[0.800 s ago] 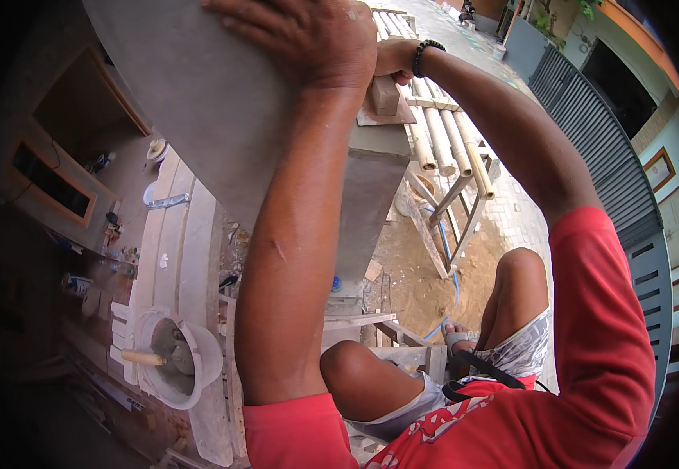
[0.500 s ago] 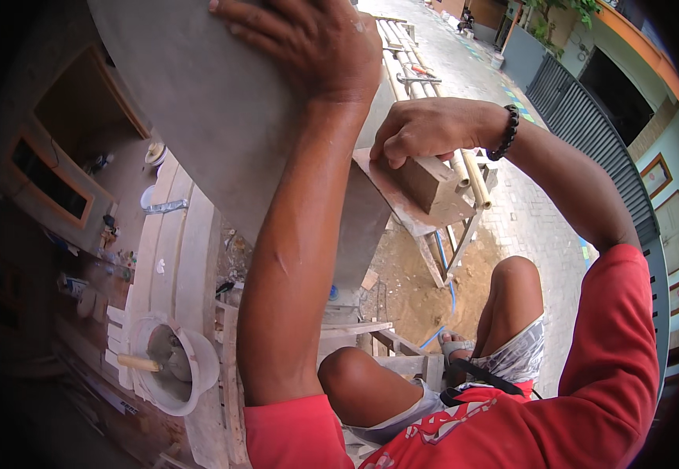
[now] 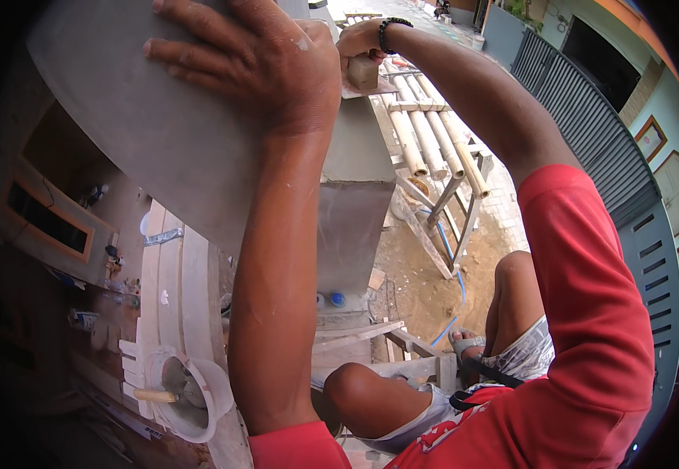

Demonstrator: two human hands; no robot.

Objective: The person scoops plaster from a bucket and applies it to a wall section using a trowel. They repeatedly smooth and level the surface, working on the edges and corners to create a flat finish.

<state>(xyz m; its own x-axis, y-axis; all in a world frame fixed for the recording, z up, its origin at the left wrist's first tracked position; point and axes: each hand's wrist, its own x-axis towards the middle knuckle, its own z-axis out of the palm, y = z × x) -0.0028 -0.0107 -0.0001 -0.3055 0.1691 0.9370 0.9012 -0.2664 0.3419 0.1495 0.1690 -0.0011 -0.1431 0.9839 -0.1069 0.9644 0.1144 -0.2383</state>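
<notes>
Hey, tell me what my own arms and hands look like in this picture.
Both arms have short, plain red sleeves, leaving the forearms bare. Your left hand has no glove, and a small pale smear shows near the thumb. Your right hand is ungloved too, with a black beaded bracelet around the wrist.

My left grip [image 3: 257, 66] lies against the plastered wall [image 3: 159, 125], left of my right grip [image 3: 361, 45], which is on the float [image 3: 363, 76]. Below, to my left, a bucket [image 3: 213, 391] stands on planks [image 3: 172, 270], a handled tool [image 3: 155, 396] in it. Right of the wall, bamboo poles [image 3: 431, 141] rest on a trestle [image 3: 465, 232]; farther right stands a gate [image 3: 589, 117].
</notes>
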